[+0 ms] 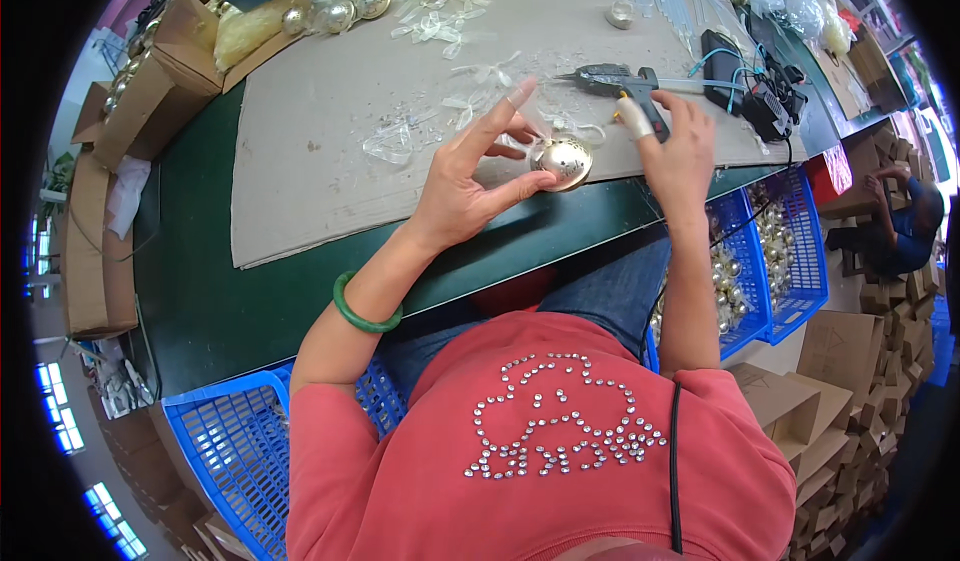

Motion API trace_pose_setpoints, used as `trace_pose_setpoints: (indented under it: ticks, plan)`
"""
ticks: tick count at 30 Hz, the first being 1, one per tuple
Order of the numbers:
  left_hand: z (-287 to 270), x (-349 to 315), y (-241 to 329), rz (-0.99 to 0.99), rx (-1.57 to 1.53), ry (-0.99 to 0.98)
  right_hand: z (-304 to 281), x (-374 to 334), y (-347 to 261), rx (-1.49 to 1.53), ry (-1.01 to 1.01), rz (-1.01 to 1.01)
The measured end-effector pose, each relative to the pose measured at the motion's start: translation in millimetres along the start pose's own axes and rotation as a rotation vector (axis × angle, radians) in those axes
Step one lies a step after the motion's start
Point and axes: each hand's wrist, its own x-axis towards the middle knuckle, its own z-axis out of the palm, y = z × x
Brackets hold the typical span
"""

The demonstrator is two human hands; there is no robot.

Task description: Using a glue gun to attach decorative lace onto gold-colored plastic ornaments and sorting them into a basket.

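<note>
My left hand point(470, 176) pinches a shiny gold ball ornament point(563, 164) between thumb and fingers, above the front part of the cardboard sheet. A sheer pale ribbon point(535, 116) rises from the ball's top beside my index finger, which has a fingertip cover. To the right, my right hand point(682, 156) has its thumb and fingers apart on either side of the handle of a dark glue gun point(648, 111). The gun's nozzle end points left over the cardboard. A pale cover wraps a digit of my right hand.
A cardboard sheet point(330, 151) covers much of the green table point(190, 251). Gold balls and ribbons point(440, 21) lie at the back. A black power adapter point(722, 71) with cords sits right. Blue baskets point(795, 261) of gold balls stand below right; another blue basket point(225, 461) stands lower left.
</note>
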Motion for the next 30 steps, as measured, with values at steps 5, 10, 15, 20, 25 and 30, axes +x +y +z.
trace_pose_setpoints:
  ticks: [5, 10, 15, 20, 25, 30]
  plan:
    - [2, -2, 1, -0.146, -0.209, 0.06, 27, 0, -13, -0.114, -0.098, 0.097]
    - [-5, -2, 1, -0.258, -0.493, 0.074, 7, -4, -14, 0.234, -0.011, 0.079]
    - [-8, 0, 2, -0.273, -0.529, 0.086, -43, -36, -41, 0.454, -0.038, 0.059]
    - [-7, 4, 7, -0.26, -0.464, 0.058, -45, -46, -48, 0.42, -0.051, 0.024]
    - [-8, 2, 6, -0.258, -0.408, 0.068, -46, -49, -48, 0.35, -0.012, -0.049]
    - [-6, -1, 3, -0.266, -0.338, 0.089, -40, -54, -47, 0.277, 0.076, -0.157]
